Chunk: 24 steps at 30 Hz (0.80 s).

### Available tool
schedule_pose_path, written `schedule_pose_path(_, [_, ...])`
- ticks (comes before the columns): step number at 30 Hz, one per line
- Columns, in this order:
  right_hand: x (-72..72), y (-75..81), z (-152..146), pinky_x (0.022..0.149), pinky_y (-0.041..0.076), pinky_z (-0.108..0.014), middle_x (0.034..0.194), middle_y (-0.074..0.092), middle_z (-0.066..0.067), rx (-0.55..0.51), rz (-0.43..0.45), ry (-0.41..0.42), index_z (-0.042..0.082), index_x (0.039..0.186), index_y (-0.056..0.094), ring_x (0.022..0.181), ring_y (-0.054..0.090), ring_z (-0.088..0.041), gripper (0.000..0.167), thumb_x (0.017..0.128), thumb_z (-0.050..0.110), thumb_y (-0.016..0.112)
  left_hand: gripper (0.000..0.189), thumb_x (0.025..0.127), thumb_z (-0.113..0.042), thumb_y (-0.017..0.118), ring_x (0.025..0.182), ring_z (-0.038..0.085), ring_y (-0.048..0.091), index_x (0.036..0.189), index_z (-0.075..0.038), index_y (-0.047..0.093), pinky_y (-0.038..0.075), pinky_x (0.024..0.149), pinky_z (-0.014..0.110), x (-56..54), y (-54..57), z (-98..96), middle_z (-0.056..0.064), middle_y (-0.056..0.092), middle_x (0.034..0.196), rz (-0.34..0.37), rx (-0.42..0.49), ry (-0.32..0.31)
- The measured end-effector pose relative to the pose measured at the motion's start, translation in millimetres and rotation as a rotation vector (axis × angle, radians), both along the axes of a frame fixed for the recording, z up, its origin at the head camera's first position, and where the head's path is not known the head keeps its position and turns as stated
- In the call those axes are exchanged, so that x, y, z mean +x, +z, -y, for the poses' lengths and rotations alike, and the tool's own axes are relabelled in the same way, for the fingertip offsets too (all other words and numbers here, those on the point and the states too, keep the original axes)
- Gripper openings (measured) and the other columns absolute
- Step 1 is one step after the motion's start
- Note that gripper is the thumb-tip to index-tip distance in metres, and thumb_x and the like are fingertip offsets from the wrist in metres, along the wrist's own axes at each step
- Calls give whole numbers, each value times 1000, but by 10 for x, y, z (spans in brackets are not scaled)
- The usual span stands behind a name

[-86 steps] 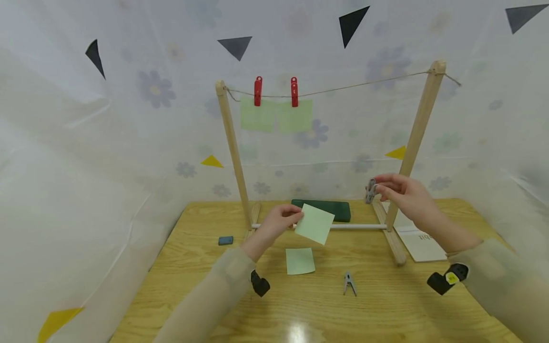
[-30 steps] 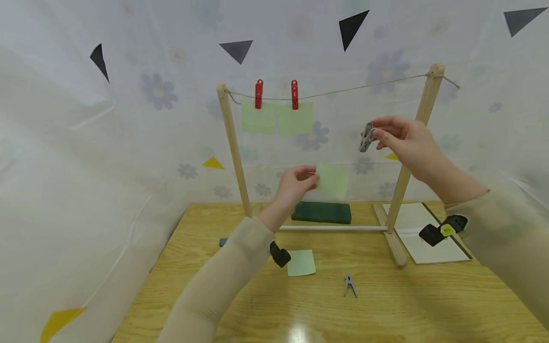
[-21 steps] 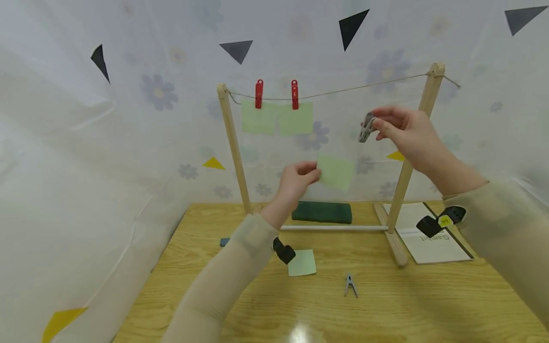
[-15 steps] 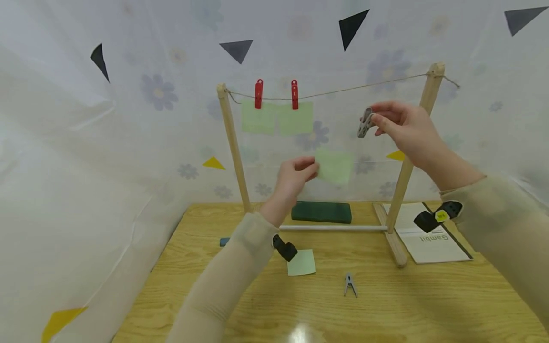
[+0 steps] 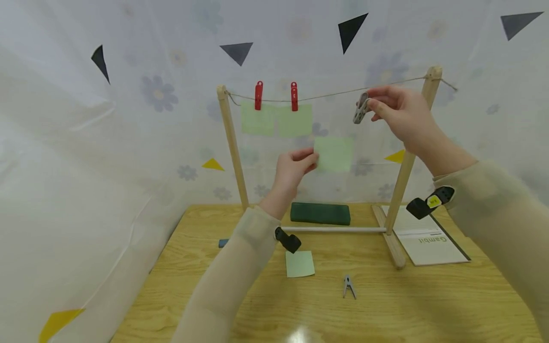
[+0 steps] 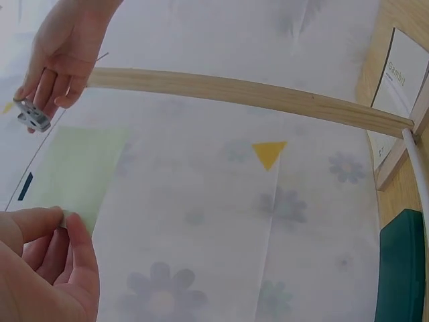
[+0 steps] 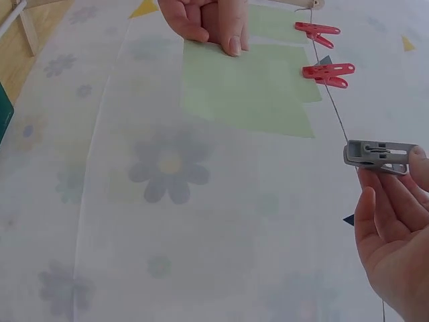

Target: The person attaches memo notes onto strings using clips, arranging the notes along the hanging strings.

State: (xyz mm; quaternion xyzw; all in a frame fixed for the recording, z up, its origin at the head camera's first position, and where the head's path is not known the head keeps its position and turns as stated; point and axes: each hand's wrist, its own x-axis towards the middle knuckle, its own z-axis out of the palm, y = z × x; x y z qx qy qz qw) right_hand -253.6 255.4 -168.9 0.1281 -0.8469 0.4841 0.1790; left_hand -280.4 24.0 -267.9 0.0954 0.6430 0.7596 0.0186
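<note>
My left hand (image 5: 291,171) pinches the left edge of a pale green paper square (image 5: 334,155), held up below the string (image 5: 334,95). In the right wrist view the paper (image 7: 248,87) looks flat and slightly tilted. My right hand (image 5: 405,114) grips a grey clothespin (image 5: 361,108) by its handle end, just under the string and up and right of the paper. Two red clothespins (image 5: 259,95) hold two green paper squares (image 5: 257,119) on the string's left half. On the table lie another green square (image 5: 300,264) and a second grey clothespin (image 5: 349,287).
The string runs between two wooden posts (image 5: 233,143), joined low down by a white rod (image 5: 334,229). Behind the rod lies a dark green case (image 5: 320,213). An open notebook (image 5: 431,243) is at the right, and a small blue object (image 5: 223,243) sits partly behind my left sleeve.
Both hands have risen from near the table toward the string, the left bringing the paper square and the right the grey clothespin. The hung squares and table items stay put.
</note>
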Motion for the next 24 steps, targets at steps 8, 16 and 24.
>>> schedule_pose_path(8, [-96,187,105,78,50,-8,113,68,12,-118,-23,45,9,136,58,87,65,-3,41,99,26,59,28,93,-13,70,74,12,64,119,-7,71,59,80,28,-43,92,3,7,70,103,-17,18,37])
schedule_pose_path(16, [-186,308,163,75,51,-10,107,69,11,-187,-40,64,7,132,61,94,63,-7,37,98,22,59,29,93,-13,69,68,12,61,121,-6,69,60,76,28,-76,154,-35,4,66,96,6,86,19])
schedule_pose_path(24, [-238,363,179,74,52,-11,112,68,6,-219,-47,57,6,133,59,95,62,-6,38,98,21,59,28,93,-7,68,80,15,66,120,-2,69,59,84,30,-84,198,-94,10,68,106,-1,106,22])
